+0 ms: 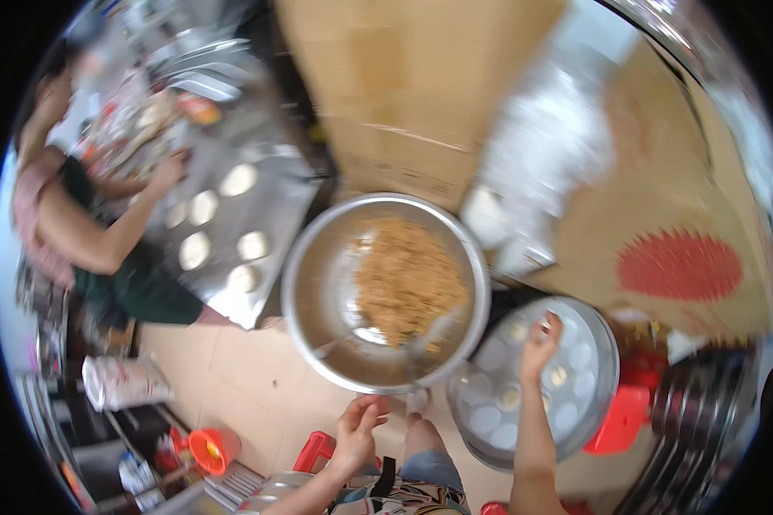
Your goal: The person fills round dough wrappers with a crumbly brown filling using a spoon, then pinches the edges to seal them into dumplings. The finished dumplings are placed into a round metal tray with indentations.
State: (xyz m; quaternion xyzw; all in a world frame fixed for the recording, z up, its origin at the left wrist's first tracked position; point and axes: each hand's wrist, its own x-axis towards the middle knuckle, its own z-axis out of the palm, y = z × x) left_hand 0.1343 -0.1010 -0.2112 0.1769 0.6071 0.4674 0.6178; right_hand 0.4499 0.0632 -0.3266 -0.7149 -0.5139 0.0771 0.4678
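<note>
My right hand [541,344] is over a round metal steamer tray [609,347], its fingers pinched on a small pale dough bun [546,326] that they mostly hide. On the tray lie several white paper rounds [486,421]; a few carry a small bun [558,376]. Palm partly up, my left hand [361,428] is empty, its fingers loosely apart. It hovers just below the near rim of a large steel bowl [290,302]. A heap of orange-brown shredded filling [409,277] fills the bowl's right side, with a metal utensil [419,360] leaning in it, blurred.
At left a person [84,225] works at a steel table [225,270] with several flat dough rounds [195,251]. Cardboard [393,77] stands behind the bowl, clear plastic wrapping [541,141] beside it. A red stool [621,418] and stacked steamers [696,399] are at right, an orange bucket [214,449] at lower left.
</note>
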